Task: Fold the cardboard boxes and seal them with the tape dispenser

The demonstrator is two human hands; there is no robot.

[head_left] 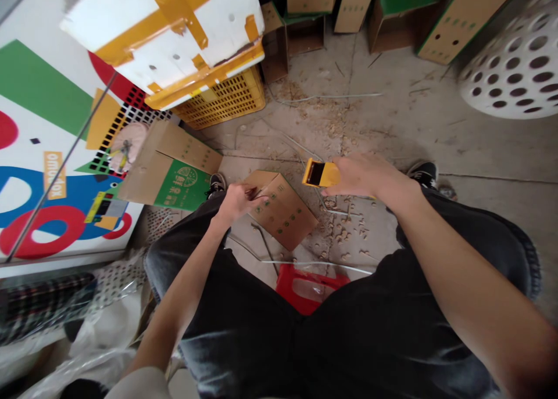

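- Black denim shorts [300, 352], worn by the person, nearest the camera, frayed at the hems.
- Left hand [235, 204]: fingers [255, 194] pinched together at the upper corner of the cardboard carton, a dark sliver showing between them; whether they grip the carton cannot be told.
- Right hand [361, 175]: fingers [342, 175] closed around a yellow handheld tool [320, 172] with a dark window, exact kind unclear, held just beside the carton.
- Cardboard carton [281, 210], with small green print, lying tilted on the concrete floor [392, 120] between the person's knees.
- Black sneakers [425, 174], one either side of the carton.
- Wood shavings [340, 230] and bent lengths of wire [318, 263], scattered across the floor.
- Red plastic stool [305, 288], partly hidden beneath the shorts.
- Larger carton with a green panel [174, 169], leaning to the left of the hands.
- Yellow plastic crate [222, 100], under a white box with yellow strapping [161, 33].
- Open cartons [462, 21], along the far floor.
- White perforated basket [510, 56], upper right.
- Colourful printed board [43, 155], far left, above plastic sheeting [74, 352].
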